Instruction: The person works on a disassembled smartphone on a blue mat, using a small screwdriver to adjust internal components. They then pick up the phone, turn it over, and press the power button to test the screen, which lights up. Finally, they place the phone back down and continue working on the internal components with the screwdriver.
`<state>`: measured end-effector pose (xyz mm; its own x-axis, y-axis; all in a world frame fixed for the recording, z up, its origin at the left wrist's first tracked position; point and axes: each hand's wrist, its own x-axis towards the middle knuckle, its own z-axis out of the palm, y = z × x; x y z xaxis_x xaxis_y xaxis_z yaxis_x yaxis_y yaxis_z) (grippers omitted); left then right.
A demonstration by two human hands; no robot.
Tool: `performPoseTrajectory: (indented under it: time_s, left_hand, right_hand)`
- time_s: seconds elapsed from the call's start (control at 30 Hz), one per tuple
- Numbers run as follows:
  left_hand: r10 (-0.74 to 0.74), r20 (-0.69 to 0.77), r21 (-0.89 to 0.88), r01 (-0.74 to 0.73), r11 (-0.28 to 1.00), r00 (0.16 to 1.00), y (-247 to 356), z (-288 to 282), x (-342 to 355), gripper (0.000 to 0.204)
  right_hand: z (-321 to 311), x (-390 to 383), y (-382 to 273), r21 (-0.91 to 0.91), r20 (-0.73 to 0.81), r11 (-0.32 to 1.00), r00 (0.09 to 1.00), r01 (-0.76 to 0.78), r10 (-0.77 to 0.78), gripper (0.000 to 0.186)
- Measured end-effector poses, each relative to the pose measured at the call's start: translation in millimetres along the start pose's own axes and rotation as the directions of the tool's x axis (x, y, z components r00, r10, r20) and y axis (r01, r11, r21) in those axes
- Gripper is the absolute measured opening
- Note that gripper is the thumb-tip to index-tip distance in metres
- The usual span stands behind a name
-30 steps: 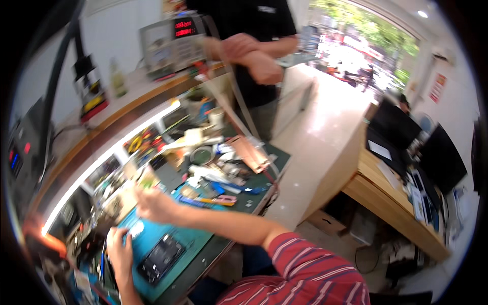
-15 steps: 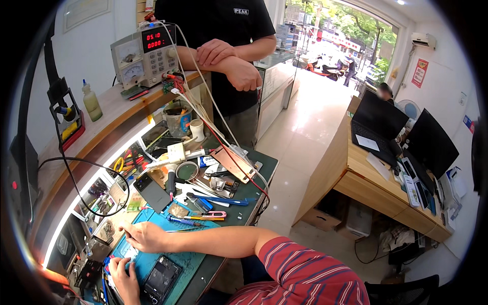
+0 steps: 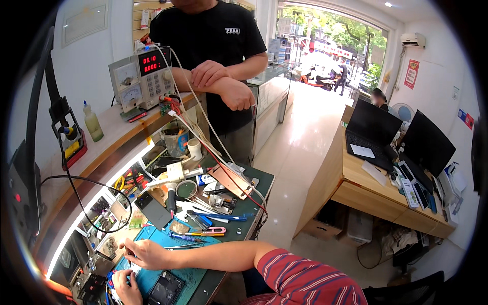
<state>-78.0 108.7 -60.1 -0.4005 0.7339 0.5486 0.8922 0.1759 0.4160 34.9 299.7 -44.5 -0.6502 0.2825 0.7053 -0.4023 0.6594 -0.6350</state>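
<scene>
My right hand (image 3: 146, 254) is over the blue repair mat (image 3: 191, 260), its fingers pinched round a thin, dark tool (image 3: 129, 263) that points down; the exact kind is too small to tell. Just below it, my left hand (image 3: 127, 290) rests at the mat's left edge, fingers bent beside a small whitish piece (image 3: 134, 267). What those fingers grip is too small to make out. An opened phone (image 3: 166, 290) with its dark insides facing up lies right of my left hand, touched by neither hand.
Tweezers (image 3: 188, 246), screwdrivers, a dark phone (image 3: 153, 209) and a round magnifier (image 3: 186, 189) crowd the bench beyond. A power supply (image 3: 142, 79) stands on the shelf, its cables hanging over the bench. Another person's folded arms (image 3: 223, 86) lean there. A desk (image 3: 325, 203) stands right.
The whole view has shifted slightly. My right hand has turned a little, and the thin tool below its fingers shows more plainly. My left hand stays by the whitish piece.
</scene>
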Motion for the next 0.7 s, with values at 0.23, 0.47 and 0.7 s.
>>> performPoseTrajectory:
  time_s: [0.23,0.47,0.7]
  left_hand:
    - [0.067,-0.103,-0.031,-0.071,0.997,0.992,13.9,3.6,9.6,0.024]
    - [-0.029,-0.1,-0.042,0.025,0.999,0.995,0.9,8.5,6.8,0.01]
    - [0.014,-0.146,-0.1,-0.029,0.995,0.989,-3.7,11.5,8.3,0.01]
  right_hand:
    - [4.3,-0.9,-0.4,0.054,-0.012,0.998,1.0,0.014,-0.013,0.036]
    - [1.5,-0.4,-8.2,0.06,-0.024,0.998,0.999,0.027,-0.026,0.035]
    - [1.1,0.5,-7.0,0.038,-0.046,0.999,0.999,0.022,-0.02,0.035]
